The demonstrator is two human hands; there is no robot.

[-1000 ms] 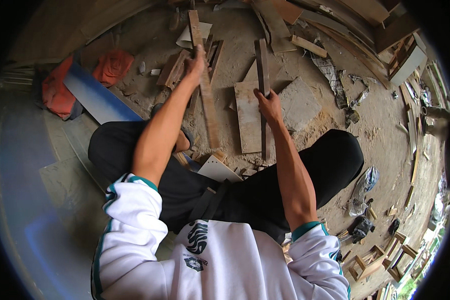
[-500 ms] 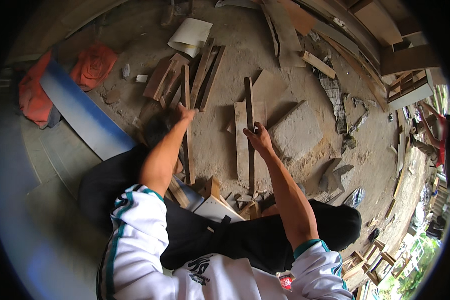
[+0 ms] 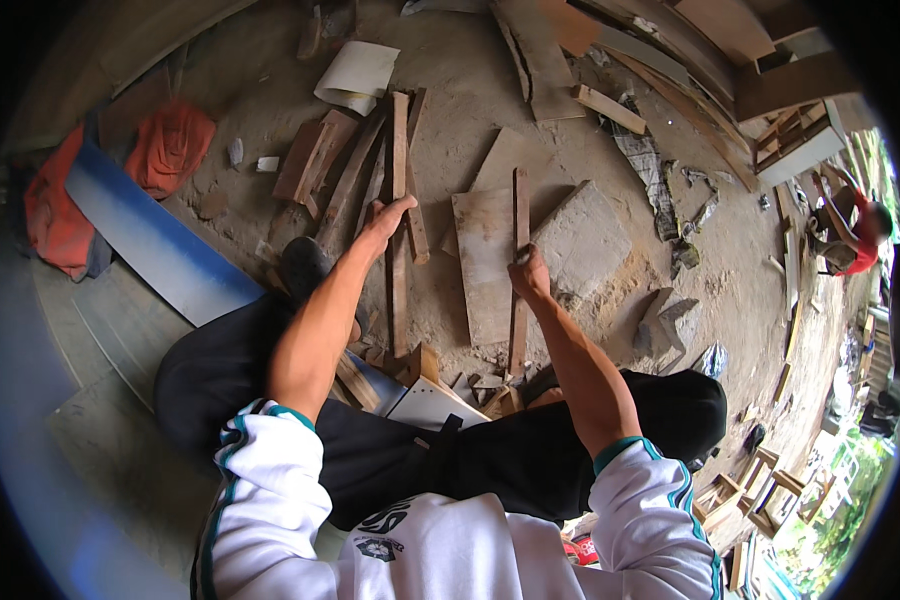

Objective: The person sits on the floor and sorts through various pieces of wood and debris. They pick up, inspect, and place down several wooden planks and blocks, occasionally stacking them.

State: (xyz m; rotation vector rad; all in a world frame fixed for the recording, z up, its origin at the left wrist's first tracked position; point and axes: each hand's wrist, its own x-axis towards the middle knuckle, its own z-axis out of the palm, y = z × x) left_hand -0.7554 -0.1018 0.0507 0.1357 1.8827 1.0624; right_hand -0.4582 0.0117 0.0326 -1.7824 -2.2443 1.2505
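My left hand (image 3: 385, 222) grips a long narrow wooden strip (image 3: 399, 170) that stands roughly upright from the dirt floor in front of me. My right hand (image 3: 528, 273) is closed around a second, darker wooden strip (image 3: 519, 205), which runs down to the ground between my knees. Behind this strip lies a flat square wooden board (image 3: 483, 260) on the ground. Both arms wear white sleeves with green trim, pushed up to the elbows. I am squatting, in black trousers.
Wood offcuts (image 3: 315, 165) and a white sheet (image 3: 355, 75) lie at the back. A blue panel (image 3: 150, 240) and orange cloth (image 3: 170, 145) sit at left. A grey slab (image 3: 585, 240) rests right of the board. Another person (image 3: 850, 225) crouches far right among wooden frames (image 3: 760, 485).
My view has shifted, so the floor clutter sits lower and nearer. Both hands have kept their hold on the two strips, which now stand closer to parallel.
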